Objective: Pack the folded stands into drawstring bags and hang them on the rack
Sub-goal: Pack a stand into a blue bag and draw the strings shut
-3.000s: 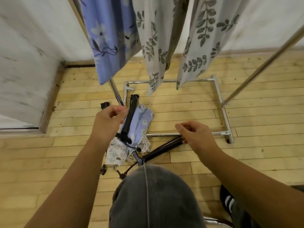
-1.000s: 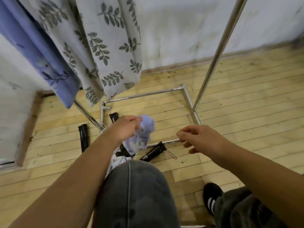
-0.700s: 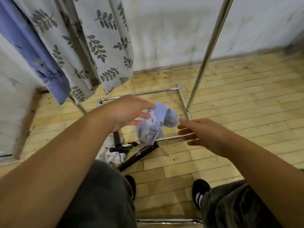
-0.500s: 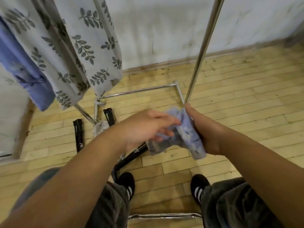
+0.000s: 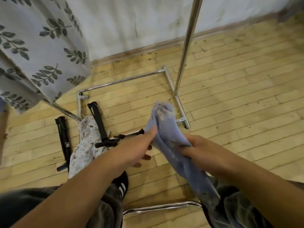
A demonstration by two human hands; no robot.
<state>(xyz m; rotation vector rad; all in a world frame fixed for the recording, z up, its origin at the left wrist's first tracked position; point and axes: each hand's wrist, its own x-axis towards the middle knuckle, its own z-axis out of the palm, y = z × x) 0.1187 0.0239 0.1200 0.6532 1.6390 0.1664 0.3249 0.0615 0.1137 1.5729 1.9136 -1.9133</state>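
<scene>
A soft, crumpled pale-blue fabric drawstring bag (image 5: pixel 171 145) is held over the wooden plank floor (image 5: pixel 238 104), between both hands. The right hand (image 5: pixel 197 150) is closed around its middle, fingers wrapped into the cloth; the left hand (image 5: pixel 139 148) is pressed against its left side with the thumb on the fabric and the other fingers loosely curled beneath. Whether anything is inside the bag cannot be told. Compared with 0.5 s ago, the bag has been drawn out longer and raised at its far end.

Farther off, a white speckled fabric bag (image 5: pixel 85 145) lies on the floor with 1 folded black metal stand (image 5: pixel 98 124) across it; a 2nd black folded stand (image 5: pixel 63 139) lies just beside it. Beyond, the chrome tubular rack (image 5: pixel 187 38) is seen, with a leaf-printed white cloth (image 5: pixel 41 46) hung on it.
</scene>
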